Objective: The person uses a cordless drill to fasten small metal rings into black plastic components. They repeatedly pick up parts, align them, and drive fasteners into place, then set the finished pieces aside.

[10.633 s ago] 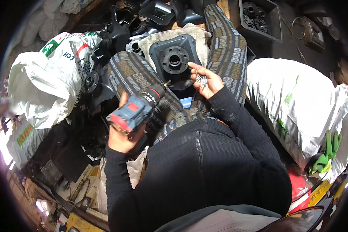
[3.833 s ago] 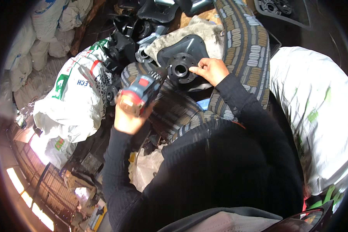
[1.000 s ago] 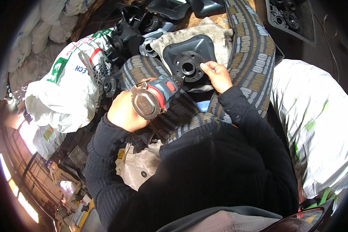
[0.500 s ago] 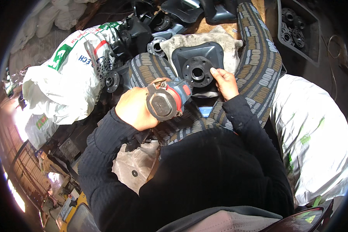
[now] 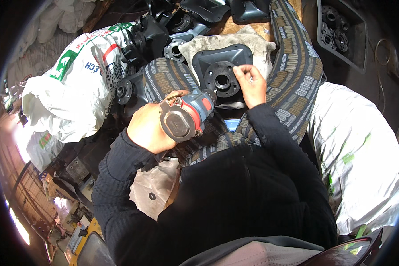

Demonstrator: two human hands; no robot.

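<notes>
My left hand [image 5: 147, 128] is wrapped around a grey and red cordless driver [image 5: 198, 106]. The driver's nose meets the lower left edge of a dark round flange [image 5: 213, 73] with a central bore and small holes around it. Behind the flange lies a dark, square-cornered mounting plate [image 5: 235, 53], resting on a pale cloth [image 5: 261, 42] between my legs. My right hand [image 5: 253, 88] is closed at the flange's upper right edge, thumb and forefinger together. Whatever sits in those fingers is too small to make out.
More dark flanged parts [image 5: 124, 91] are heaped at the left, beside a white printed sack [image 5: 71, 102]. Other black housings [image 5: 206, 9] lie along the far side. A grey bin [image 5: 363, 48] of round flanges stands far right, and a full white sack [image 5: 359, 146] is on the right.
My right fingers have moved a little up and curled in more at the flange's edge. The whole view has shifted slightly; the driver stays at the flange's lower left.
</notes>
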